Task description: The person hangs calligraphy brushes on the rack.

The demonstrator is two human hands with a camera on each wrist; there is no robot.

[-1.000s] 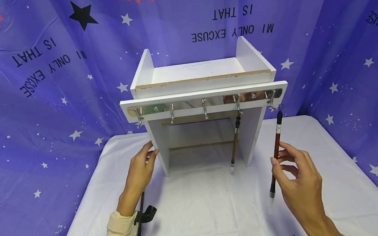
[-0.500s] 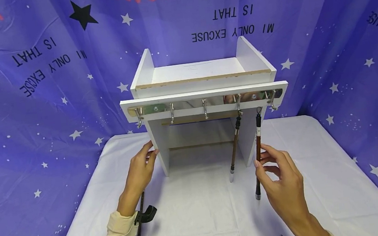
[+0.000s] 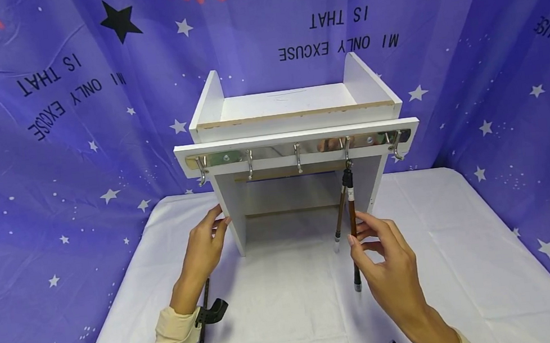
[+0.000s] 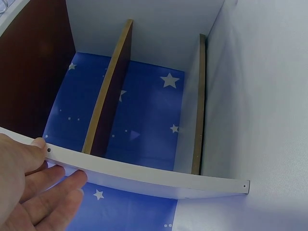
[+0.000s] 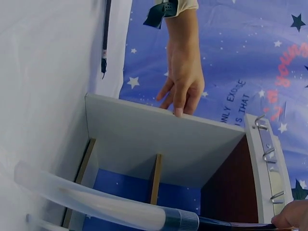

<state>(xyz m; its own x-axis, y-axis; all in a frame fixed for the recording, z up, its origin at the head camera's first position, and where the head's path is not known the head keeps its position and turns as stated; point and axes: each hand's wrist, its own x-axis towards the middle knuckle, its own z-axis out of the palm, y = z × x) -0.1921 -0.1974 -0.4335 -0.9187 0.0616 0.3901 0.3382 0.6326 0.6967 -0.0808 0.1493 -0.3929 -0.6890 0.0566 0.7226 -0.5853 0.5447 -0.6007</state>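
My right hand (image 3: 389, 263) pinches a brown-handled calligraphy brush (image 3: 353, 222) between thumb and fingers, tip down. Its top loop overlaps the fourth hook (image 3: 347, 149) from the left in the head view. A clear cap (image 5: 115, 207) covers its pale bristles, large in the right wrist view. Just behind it, a second calligraphy brush (image 3: 340, 219) hangs from that same hook, partly hidden. My left hand (image 3: 200, 253) grips the front edge of the left side panel (image 4: 134, 166) of a white shelf, thumb on the edge and fingers along the outer face.
A metal hook rail (image 3: 273, 151) runs across the shelf's front, with bare hooks left and right of the brushes. Another brush (image 3: 203, 329) lies on the white-covered table (image 3: 281, 318) by my left wrist. Purple star-printed cloth (image 3: 249, 33) surrounds the table.
My right hand has carried its brush leftward, from beside the rightmost hook to the fourth hook, in front of the hanging brush. My left hand has stayed on the panel.
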